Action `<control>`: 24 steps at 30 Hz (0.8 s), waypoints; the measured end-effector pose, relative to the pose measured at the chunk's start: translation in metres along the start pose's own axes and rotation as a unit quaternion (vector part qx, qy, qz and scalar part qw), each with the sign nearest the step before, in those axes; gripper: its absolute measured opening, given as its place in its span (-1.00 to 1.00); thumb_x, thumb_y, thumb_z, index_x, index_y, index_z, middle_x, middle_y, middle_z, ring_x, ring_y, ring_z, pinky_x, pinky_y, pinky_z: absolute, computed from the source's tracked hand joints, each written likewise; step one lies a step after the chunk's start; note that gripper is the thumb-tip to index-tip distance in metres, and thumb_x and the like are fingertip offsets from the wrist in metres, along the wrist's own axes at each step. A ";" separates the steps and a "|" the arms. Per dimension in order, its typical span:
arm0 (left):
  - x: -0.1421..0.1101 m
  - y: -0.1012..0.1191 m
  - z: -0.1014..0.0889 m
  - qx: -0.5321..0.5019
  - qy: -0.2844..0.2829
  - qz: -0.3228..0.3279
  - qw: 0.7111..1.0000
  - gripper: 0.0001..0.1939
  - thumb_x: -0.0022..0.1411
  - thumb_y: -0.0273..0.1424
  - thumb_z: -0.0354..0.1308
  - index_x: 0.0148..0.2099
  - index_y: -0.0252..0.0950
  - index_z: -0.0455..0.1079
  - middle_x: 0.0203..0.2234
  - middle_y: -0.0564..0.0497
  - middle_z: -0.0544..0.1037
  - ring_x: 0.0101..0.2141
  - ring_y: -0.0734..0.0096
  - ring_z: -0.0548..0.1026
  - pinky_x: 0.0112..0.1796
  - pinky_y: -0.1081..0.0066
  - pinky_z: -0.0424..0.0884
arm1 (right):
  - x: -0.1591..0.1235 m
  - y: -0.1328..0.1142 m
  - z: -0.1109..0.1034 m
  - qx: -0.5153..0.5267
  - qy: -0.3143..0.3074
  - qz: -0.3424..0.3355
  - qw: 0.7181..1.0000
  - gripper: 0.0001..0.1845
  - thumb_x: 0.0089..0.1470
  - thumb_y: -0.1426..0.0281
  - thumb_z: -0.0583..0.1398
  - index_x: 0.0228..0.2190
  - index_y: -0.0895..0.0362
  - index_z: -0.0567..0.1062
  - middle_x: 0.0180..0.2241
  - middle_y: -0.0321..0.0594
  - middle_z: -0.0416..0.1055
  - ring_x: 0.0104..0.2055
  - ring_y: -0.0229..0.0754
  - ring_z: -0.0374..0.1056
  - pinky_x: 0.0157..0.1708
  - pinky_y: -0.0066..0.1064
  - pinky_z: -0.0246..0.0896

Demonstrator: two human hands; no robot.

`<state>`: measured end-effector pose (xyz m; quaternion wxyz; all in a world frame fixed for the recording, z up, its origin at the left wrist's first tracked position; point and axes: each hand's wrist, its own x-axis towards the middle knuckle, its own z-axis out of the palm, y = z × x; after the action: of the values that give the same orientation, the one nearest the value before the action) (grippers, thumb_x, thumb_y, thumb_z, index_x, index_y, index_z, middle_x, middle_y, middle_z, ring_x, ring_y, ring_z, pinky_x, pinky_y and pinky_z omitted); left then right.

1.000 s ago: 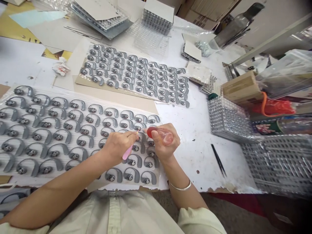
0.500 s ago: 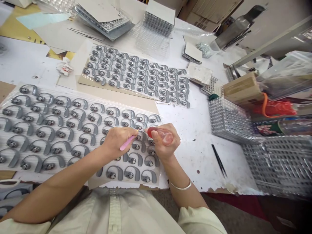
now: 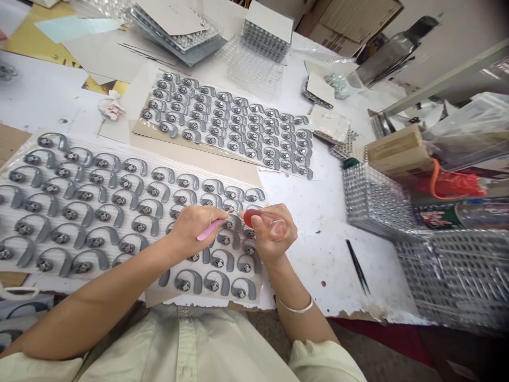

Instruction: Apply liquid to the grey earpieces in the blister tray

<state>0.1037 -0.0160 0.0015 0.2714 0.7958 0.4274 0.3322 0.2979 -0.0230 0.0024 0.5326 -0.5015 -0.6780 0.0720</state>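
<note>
A pink tool (image 3: 210,229), thin like a stick or tweezers, is pinched in my left hand (image 3: 193,227). My right hand (image 3: 275,233) is wrapped round a small clear squeeze bottle (image 3: 277,229) with red liquid and a red neck. The bottle's nozzle and the tool's tip nearly meet over one of the grey ear-hook earphone pieces (image 3: 229,223). Rows of these hooked pieces, each with a round silvery part, lie on a ribbed white sheet (image 3: 157,159) under both hands. My hands hide several of the pieces.
Behind lies a second board of ear-hook pieces (image 3: 222,124). Black tweezers (image 3: 357,265) rest on the white table at right. Stacked metallic-looking trays (image 3: 374,193), a bottle on its side (image 3: 449,216) and a cardboard box (image 3: 397,148) crowd the right side. A crumpled tissue (image 3: 111,106) sits at left.
The whole view has shifted slightly, so things appear a little further right. Both hands keep the same hold, with the tool and the bottle nozzle over nearly the same spot.
</note>
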 end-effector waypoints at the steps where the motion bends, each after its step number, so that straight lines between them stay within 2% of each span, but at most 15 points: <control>1: 0.000 0.000 0.000 0.000 0.000 -0.002 1.000 -0.82 0.22 -0.45 0.09 -0.20 -0.28 0.51 -0.29 -0.02 0.62 -0.32 0.30 0.60 -0.28 0.39 0.51 | 0.000 0.000 0.000 0.000 -0.001 0.002 1.000 -0.85 -0.02 0.35 0.27 -0.40 0.12 0.40 -0.50 -0.29 0.39 -0.48 -0.24 0.31 -0.47 -0.32 0.25; 13: 0.001 -0.003 0.001 -0.027 0.005 -0.023 0.999 -0.82 0.22 -0.42 0.11 -0.21 -0.27 0.53 -0.30 -0.02 0.63 -0.32 0.33 0.60 -0.31 0.43 0.50 | -0.003 0.004 0.000 0.012 -0.011 0.000 1.000 -0.86 -0.04 0.37 0.27 -0.40 0.12 0.42 -0.50 -0.30 0.37 -0.48 -0.24 0.30 -0.47 -0.32 0.25; 18: 0.001 -0.005 0.001 -0.064 -0.004 -0.057 0.996 -0.82 0.21 -0.41 0.12 -0.19 -0.26 0.53 -0.29 0.00 0.62 -0.29 0.33 0.59 -0.28 0.43 0.48 | -0.002 0.002 0.000 0.022 -0.012 -0.005 1.000 -0.86 -0.06 0.42 0.28 -0.39 0.12 0.42 -0.49 -0.30 0.37 -0.47 -0.25 0.31 -0.46 -0.34 0.25; 24: 0.002 -0.003 -0.003 -0.102 -0.013 -0.096 0.990 -0.82 0.21 -0.39 0.12 -0.20 -0.26 0.54 -0.30 0.01 0.63 -0.30 0.32 0.59 -0.31 0.44 0.47 | -0.003 -0.001 0.002 0.017 -0.013 0.002 1.000 -0.85 -0.03 0.35 0.26 -0.37 0.11 0.41 -0.51 -0.29 0.37 -0.48 -0.23 0.30 -0.48 -0.31 0.26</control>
<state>0.1008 -0.0127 0.0013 0.3870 0.7236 0.4623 0.3360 0.2953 -0.0246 0.0001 0.5319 -0.4928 -0.6826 0.0908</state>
